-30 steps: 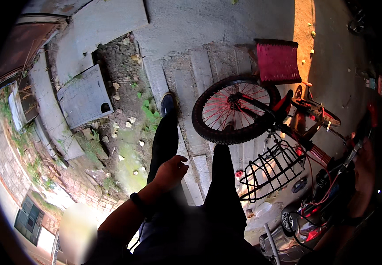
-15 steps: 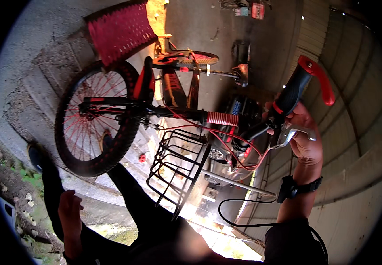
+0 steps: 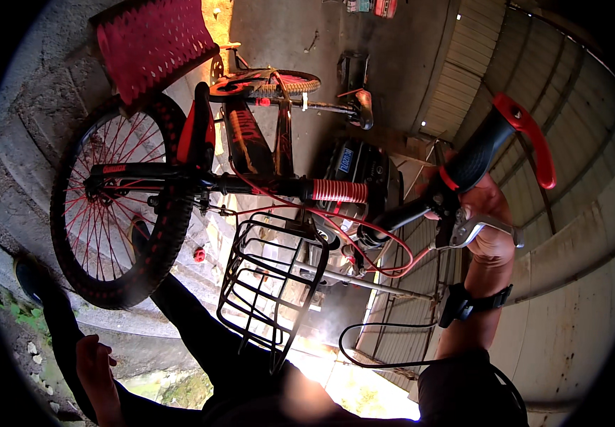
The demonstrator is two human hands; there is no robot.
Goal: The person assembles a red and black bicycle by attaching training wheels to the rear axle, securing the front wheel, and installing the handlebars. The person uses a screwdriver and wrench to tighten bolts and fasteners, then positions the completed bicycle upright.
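My right hand (image 3: 496, 245) grips the handlebar of a black and red bicycle, beside a silver brake lever (image 3: 475, 229) and the inner end of a black rubber grip (image 3: 472, 158). A curved red bar end (image 3: 535, 149) tops that grip. A black strap with a small device circles my right wrist. My left hand (image 3: 98, 373) hangs low at the left in shadow, fingers loosely curled with tips apart, holding nothing visible. The bicycle's knobby front wheel (image 3: 119, 203) has red spokes. A black wire basket (image 3: 268, 288) sits between the handlebar and my legs.
A red perforated panel (image 3: 154, 53) stands behind the front wheel. Beyond the handlebar is a black machine with a blue label (image 3: 350, 162). The saddle (image 3: 364, 109) lies farther off. A corrugated metal wall (image 3: 564, 285) rises at the right; concrete steps (image 3: 30, 185) lie left.
The front wheel, basket and surroundings have shifted left in view. My right hand keeps its hold on the handlebar. My left hand appears slightly lower and farther left.
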